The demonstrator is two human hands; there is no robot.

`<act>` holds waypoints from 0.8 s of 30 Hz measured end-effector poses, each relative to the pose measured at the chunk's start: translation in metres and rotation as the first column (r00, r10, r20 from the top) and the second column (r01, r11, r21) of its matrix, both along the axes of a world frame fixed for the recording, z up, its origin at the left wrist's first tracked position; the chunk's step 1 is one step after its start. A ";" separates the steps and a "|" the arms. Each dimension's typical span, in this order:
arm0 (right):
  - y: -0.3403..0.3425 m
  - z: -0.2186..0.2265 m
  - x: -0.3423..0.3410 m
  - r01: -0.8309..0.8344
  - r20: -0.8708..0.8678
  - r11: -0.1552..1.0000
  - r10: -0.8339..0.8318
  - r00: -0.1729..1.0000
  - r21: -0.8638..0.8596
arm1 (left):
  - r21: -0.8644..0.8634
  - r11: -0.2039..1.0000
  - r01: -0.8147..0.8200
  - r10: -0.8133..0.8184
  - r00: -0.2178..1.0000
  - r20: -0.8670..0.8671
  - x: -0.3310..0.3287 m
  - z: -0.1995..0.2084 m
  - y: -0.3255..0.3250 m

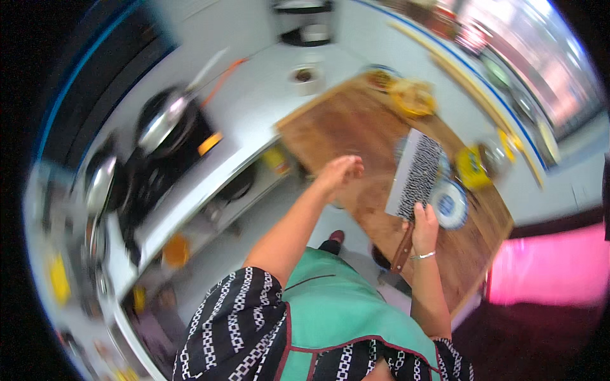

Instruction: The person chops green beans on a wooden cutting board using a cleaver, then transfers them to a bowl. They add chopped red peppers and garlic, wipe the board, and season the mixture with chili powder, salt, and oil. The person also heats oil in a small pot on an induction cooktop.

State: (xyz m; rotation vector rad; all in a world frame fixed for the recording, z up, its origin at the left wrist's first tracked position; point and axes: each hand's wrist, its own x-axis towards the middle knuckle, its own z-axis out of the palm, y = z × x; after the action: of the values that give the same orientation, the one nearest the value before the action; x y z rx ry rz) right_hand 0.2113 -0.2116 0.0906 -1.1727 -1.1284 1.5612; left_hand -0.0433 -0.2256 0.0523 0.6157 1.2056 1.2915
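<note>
"Black cookware [151, 109] sits at the upper left of the frame. What comes next, going across?"

"Near the centre, the left hand [343, 173], by the left edge of a wooden board [356, 127]. Its fingers are blurred and look loosely bent. I see nothing held; how far they are closed I can't tell, nor whether they touch the wood."

"And right of centre?"

"A cleaver [416, 174], over the board, its broad patterned blade toward the top of the frame. The right hand [424, 230] is wrapped firmly round it where handle meets blade."

"So which step is in hand?"

"Handling the cleaver, I'd judge. No cutting shows, and the blade seems raised, though from above the gap is hard to read."

"What does the next move call for?"

"A steady hold, I'd say, with the bright left side, likely the edge, kept off the bare fingers. Rightward, a blue-and-white plate [450, 204] lies just beside the blade, and past it a yellow-and-clear container [480, 166]; both want room."
</note>
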 end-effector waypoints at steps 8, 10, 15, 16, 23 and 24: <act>-0.213 -0.009 -0.156 -0.694 -0.149 0.703 0.678 0.720 -0.154 | -0.304 0.618 -0.725 0.778 0.620 0.101 -0.061 -0.015 -0.395; -0.260 -0.015 -0.191 -0.796 -0.102 0.600 0.790 0.605 -0.078 | -0.195 0.543 -0.817 0.840 0.531 0.114 -0.078 -0.014 -0.448; -0.404 -0.010 -0.289 -0.940 -0.095 0.335 0.935 0.341 -0.070 | -0.145 0.358 -0.922 0.922 0.325 0.208 -0.115 -0.012 -0.609; -0.432 -0.022 -0.322 -0.944 -0.058 0.327 0.943 0.329 -0.031 | -0.124 0.362 -0.924 0.916 0.328 0.230 -0.144 -0.026 -0.638; -0.556 -0.036 -0.425 -0.946 -0.161 0.312 0.933 0.322 -0.088 | -0.168 0.293 -0.941 0.955 0.283 0.084 -0.247 -0.029 -0.774; -0.562 -0.034 -0.437 -0.943 -0.188 0.318 0.925 0.331 -0.100 | -0.172 0.299 -0.939 0.954 0.292 0.065 -0.267 -0.030 -0.782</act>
State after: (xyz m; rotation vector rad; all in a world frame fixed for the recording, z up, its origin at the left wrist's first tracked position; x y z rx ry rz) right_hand -0.2261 -0.7733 0.0562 -0.4218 -1.7893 2.6364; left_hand -0.3105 -1.0081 0.0219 -0.4651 1.5484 2.2064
